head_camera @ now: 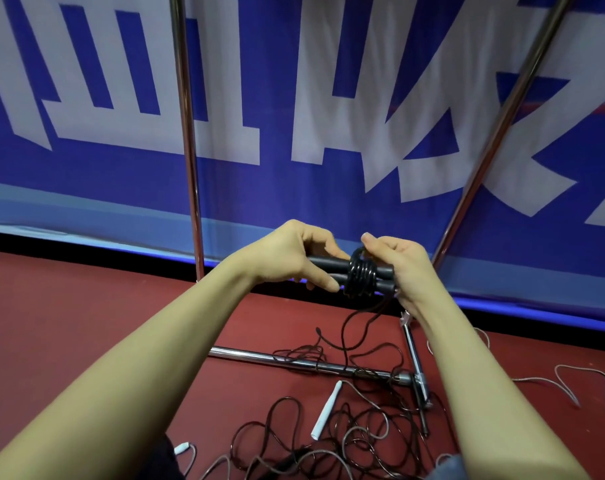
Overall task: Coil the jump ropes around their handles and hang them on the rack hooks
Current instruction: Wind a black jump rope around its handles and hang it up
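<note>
Black jump rope (360, 276) coiled round its paired handles, my left hand (296, 252) gripping the handles, my right hand (396, 263) fingers pinching the cord, loose rope trailing to the floor (86, 323).

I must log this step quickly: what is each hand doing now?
Left hand: closed, holding the two black handles together.
Right hand: closed, pinching the black rope at the coil, steadying the handle ends.

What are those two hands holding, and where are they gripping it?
A black jump rope. The left hand grips the paired black handles at their left end; the right hand steadies the right end and pinches the cord wound round their middle.
</note>
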